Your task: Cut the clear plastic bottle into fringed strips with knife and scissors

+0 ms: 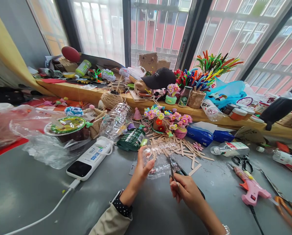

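My left hand [141, 168] is closed around the left side of a clear, ribbed plastic bottle piece [158, 172], with the thumb pointing right. In my right hand [185, 188] is a pair of scissors [171, 164], its blades pointing up against the right part of the clear plastic. How far apart the blades are is hard to see. A dark, long tool [201, 192] lies partly hidden behind my right hand. Just beyond the plastic, wooden craft sticks [194, 169] are scattered in a loose heap. A green plastic bottle piece [131, 139] lies to the left of them.
At left are a white power bank [90, 160] with a cable and a lidded tub [65, 127]. To the right lie a pink glue gun [252, 186], black-handled scissors [243, 162], orange-handled scissors [286, 207] and a clear bottle [230, 148]. Crocheted flowers [158, 114] stand at the back.
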Demonstrator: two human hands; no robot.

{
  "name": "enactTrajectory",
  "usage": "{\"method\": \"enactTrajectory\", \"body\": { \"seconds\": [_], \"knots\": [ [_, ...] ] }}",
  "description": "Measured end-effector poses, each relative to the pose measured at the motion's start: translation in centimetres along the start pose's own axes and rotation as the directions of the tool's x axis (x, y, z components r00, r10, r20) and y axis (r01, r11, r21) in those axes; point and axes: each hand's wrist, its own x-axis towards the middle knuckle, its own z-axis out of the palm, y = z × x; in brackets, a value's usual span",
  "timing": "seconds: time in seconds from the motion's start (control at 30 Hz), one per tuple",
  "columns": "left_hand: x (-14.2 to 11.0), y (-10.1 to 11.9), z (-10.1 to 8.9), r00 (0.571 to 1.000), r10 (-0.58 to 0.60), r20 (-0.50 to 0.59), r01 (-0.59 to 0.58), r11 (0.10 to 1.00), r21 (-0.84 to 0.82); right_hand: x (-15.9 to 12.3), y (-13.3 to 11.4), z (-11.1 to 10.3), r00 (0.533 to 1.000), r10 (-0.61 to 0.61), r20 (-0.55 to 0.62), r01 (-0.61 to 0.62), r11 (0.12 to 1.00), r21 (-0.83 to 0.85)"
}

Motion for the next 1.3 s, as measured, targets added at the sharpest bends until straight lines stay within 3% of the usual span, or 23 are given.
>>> {"method": "enactTrajectory", "body": {
  "seconds": [0.27, 0.63, 0.93, 1.3],
  "knots": [
    [-0.19, 0.27, -0.21, 0.999, 0.006, 0.035, -0.006, 1.0, 0.019, 0.18, 0.31, 0.24, 1.0, 0.004, -0.03, -0.004, 1.0, -0.013],
    [-0.11, 0.03, -0.26, 0.99, 0.134, -0.034, -0.13, 0.986, 0.108, 0.33, 0.34, 0.09, 1.0, 0.006, -0.028, -0.007, 1.0, -0.021],
    [-0.42, -0.02, -0.11, 0.989, 0.144, -0.036, -0.139, 0.983, 0.121, 0.02, 0.7, -0.5, 0.998, 0.015, 0.069, -0.022, 0.995, 0.097],
    [-0.22, -0.06, 0.04, 0.986, 0.152, -0.066, -0.143, 0.982, 0.12, 0.13, 0.1, -0.49, 0.999, -0.033, -0.017, 0.032, 0.996, -0.083]
  ]
}}
